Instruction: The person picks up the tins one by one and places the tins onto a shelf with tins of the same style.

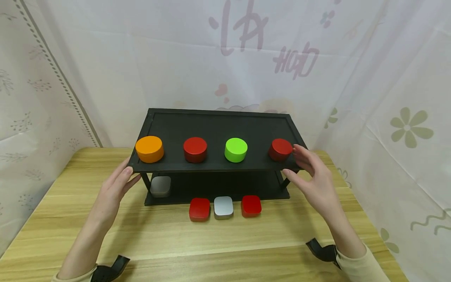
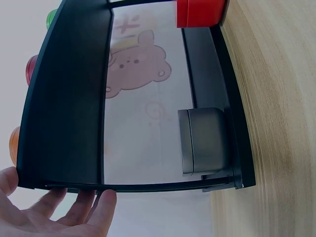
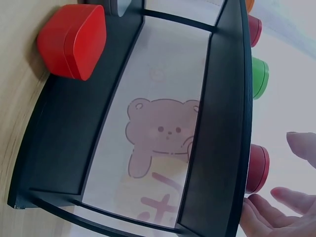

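At rack (image 1: 211,129) ends, L hand (image 1: 114,192) & R hand (image 1: 313,180) touch top shelf.

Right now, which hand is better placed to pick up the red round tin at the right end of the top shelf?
The right hand. Its fingers are beside the red round tin at the right end of the black shelf. The left hand is at the opposite end, under the orange tin.

Left hand (image 2: 44,215), fingers straight, at the black shelf's (image 2: 64,103) end edge, grey tin (image 2: 202,140) on the lower tier
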Action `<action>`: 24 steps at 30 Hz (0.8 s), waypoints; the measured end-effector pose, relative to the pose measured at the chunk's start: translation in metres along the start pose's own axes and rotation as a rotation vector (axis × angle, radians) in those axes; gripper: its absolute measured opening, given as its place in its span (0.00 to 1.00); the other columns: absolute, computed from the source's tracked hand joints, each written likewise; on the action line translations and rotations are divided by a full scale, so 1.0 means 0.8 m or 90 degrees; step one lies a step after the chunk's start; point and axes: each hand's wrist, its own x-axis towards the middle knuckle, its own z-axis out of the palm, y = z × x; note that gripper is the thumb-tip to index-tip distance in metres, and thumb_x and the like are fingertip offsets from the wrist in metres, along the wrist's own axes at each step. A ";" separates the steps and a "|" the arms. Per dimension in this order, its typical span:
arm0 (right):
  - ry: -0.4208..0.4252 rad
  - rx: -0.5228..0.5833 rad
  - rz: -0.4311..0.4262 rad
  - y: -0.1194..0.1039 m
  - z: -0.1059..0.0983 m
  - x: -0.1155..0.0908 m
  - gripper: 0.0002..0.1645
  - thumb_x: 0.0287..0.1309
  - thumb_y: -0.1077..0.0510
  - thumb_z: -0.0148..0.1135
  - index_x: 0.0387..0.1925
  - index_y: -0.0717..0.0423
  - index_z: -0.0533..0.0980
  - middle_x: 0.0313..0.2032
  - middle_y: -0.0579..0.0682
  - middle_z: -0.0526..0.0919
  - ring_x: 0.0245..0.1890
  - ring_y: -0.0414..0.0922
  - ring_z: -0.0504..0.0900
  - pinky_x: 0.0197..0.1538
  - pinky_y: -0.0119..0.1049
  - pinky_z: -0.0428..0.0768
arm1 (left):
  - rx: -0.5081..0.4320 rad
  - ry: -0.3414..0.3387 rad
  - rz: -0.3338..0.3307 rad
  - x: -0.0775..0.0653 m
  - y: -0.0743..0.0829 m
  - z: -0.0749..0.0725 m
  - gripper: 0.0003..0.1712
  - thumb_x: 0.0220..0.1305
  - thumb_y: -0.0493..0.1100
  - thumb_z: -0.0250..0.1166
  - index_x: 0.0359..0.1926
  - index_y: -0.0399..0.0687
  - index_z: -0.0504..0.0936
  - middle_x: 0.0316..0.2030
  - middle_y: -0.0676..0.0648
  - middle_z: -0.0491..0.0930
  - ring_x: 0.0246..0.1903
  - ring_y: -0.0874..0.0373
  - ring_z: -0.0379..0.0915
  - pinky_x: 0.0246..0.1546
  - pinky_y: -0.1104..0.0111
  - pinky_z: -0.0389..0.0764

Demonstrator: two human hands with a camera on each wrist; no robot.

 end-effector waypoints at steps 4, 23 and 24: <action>0.000 -0.002 -0.001 -0.021 -0.002 -0.008 0.41 0.51 0.58 0.69 0.66 0.50 0.64 0.61 0.52 0.72 0.57 0.49 0.75 0.58 0.17 0.71 | -0.005 0.000 0.000 0.000 0.000 0.000 0.26 0.75 0.44 0.40 0.71 0.46 0.58 0.68 0.53 0.61 0.64 0.72 0.60 0.57 0.82 0.70; 0.034 0.042 -0.016 -0.004 0.003 -0.030 0.34 0.50 0.59 0.70 0.60 0.48 0.70 0.54 0.47 0.76 0.53 0.41 0.76 0.54 0.24 0.77 | -0.008 0.001 0.000 0.000 -0.001 0.000 0.26 0.75 0.43 0.40 0.71 0.46 0.58 0.69 0.53 0.61 0.64 0.71 0.59 0.57 0.82 0.70; 0.035 0.046 -0.022 -0.004 0.004 -0.032 0.33 0.50 0.59 0.69 0.59 0.50 0.71 0.54 0.48 0.77 0.53 0.41 0.76 0.54 0.24 0.77 | -0.008 0.002 -0.001 0.000 -0.001 0.000 0.26 0.75 0.43 0.40 0.71 0.46 0.58 0.69 0.53 0.61 0.64 0.72 0.59 0.57 0.82 0.70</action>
